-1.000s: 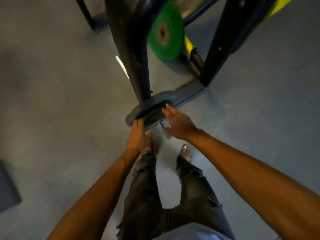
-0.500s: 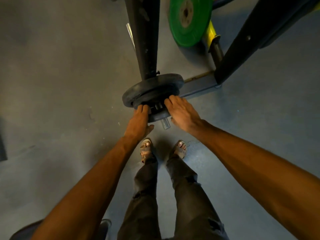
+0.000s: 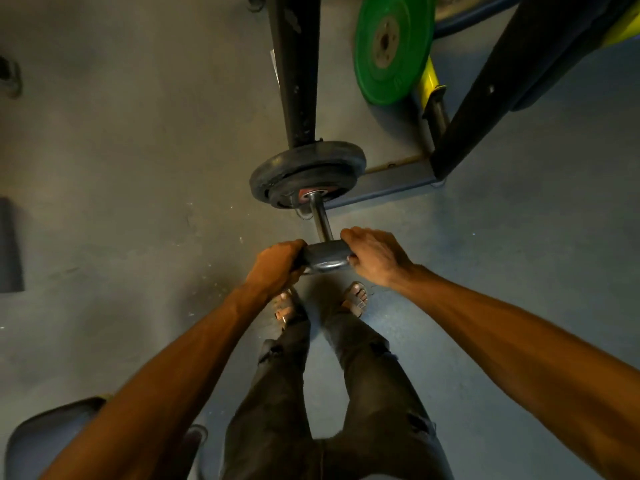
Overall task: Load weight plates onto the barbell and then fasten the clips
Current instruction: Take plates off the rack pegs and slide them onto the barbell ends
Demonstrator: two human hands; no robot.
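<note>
The steel barbell sleeve [image 3: 320, 220] points toward me, with two dark weight plates [image 3: 304, 171] stacked against its collar, the outer one smaller. At the sleeve's near end I hold a small dark plate [image 3: 325, 259] by its rim. My left hand [image 3: 277, 265] grips its left edge and my right hand [image 3: 374, 254] grips its right edge, fingers curled over the rim. Whether this small plate sits on the sleeve tip or just off it is hidden. A thin metal clip [image 3: 303, 214] hangs under the stacked plates.
A black rack upright [image 3: 298, 74] rises behind the plates. A green bumper plate [image 3: 391, 50] leans on a yellow peg to the right, beside a slanted black post [image 3: 512, 84]. My sandalled feet [image 3: 322, 303] stand right below the sleeve. A dark round seat [image 3: 45, 441] shows bottom left.
Both hands have drawn back toward me from the stacked plates, carrying the small plate out to the sleeve's end. Bare sleeve now shows between it and the stack.
</note>
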